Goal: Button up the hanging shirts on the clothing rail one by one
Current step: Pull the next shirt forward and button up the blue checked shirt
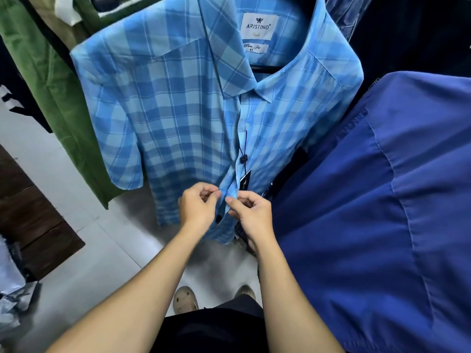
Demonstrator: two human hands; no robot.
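Note:
A light blue checked short-sleeved shirt (178, 118) hangs on a dark hanger (265, 68) in front of me, its front closed down to near the hem. My left hand (197, 206) pinches the left front edge low on the shirt. My right hand (251, 212) pinches the right front edge just beside it, fingertips almost meeting at the placket. A black price tag (245, 180) on a cord dangles just above my hands. The button under my fingers is hidden.
A plain dark blue shirt (382, 212) hangs close on the right, touching my right forearm. A green garment (51, 93) and darker clothes hang to the left. Below are grey floor tiles (96, 250), a dark wooden panel (33, 220) and my feet in beige shoes (184, 299).

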